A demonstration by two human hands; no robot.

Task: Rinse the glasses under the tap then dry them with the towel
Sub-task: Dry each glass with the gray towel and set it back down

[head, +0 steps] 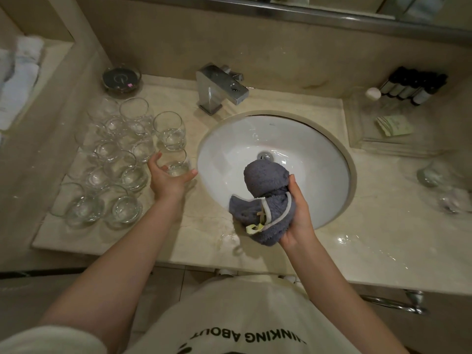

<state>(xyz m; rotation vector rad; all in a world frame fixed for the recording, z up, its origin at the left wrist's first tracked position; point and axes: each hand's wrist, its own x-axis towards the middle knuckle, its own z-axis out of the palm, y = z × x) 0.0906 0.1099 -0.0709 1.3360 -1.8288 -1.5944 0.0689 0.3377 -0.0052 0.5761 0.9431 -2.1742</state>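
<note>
Left hand (167,178), grip spread open around a glass (176,166) at nine o'clock of the basin (224,149); right hand (297,213) clutching the towel (265,200). Risk: knocking crowded neighbouring glasses (112,162), wet counter (370,238) abetting slippage.

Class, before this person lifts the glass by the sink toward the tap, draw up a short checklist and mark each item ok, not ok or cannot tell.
1. Left hand has fingers around the nearest glass: cannot tell, the fingers are spread and the grip is not closed.
2. Towel ready in the right hand: ok.
3. Basin free of objects: ok.
4. Tap running: not ok, no stream visible.
5. Neighbouring glasses clear of the lift path: cannot tell, they crowd close.
</note>
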